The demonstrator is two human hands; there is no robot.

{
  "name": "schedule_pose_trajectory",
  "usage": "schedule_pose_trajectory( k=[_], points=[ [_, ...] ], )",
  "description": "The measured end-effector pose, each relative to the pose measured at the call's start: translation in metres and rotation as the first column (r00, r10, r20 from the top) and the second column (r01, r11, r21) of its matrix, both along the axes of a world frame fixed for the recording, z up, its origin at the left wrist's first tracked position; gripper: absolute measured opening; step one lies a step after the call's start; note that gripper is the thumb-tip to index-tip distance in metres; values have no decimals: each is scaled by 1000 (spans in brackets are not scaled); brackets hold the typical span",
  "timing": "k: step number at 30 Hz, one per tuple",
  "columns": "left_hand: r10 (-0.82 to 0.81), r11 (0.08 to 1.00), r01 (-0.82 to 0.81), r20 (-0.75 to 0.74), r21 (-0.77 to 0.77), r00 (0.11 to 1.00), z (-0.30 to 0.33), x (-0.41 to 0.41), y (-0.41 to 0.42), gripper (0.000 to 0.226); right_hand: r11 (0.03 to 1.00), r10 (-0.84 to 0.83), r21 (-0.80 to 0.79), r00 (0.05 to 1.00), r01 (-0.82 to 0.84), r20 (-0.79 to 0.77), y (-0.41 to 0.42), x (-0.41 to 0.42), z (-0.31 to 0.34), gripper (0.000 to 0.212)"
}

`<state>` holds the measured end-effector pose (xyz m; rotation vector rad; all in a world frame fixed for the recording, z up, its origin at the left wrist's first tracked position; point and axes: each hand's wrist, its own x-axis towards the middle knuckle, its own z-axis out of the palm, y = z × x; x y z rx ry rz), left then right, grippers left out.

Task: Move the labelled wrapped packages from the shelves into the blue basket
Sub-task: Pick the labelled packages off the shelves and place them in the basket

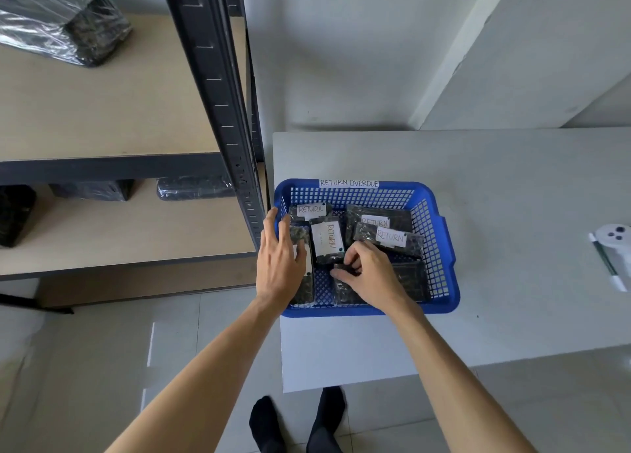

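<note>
A blue basket tagged "RETURN OVERDUE" stands on the grey table and holds several dark wrapped packages with white "RETURN" labels, such as one upright in the middle and one at the right. My left hand rests with spread fingers on a labelled package at the basket's left side. Inside the basket's near part, my right hand has its fingers curled on a dark package. Unlabelled-looking wrapped packages lie on the shelves: one on the upper board, others on the lower board.
The black metal shelf post stands just left of the basket. The grey table carries a white controller and a pen at its right edge. My feet in black socks show on the tiled floor below.
</note>
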<state>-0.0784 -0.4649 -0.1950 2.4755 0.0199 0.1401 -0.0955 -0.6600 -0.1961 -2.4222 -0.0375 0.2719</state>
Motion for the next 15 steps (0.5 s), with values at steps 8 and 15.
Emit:
schedule_pose_trajectory(
  k=[8,15],
  points=[
    [-1,1000,2,40,-21,999,-4,0,1,49,980,-107,-141,971,139,216,-43,27,22,28],
    [7,1000,-6,87,-16,996,-11,1,2,46,899,20,-436,998,-42,-55,-60,45,22,45]
  ],
)
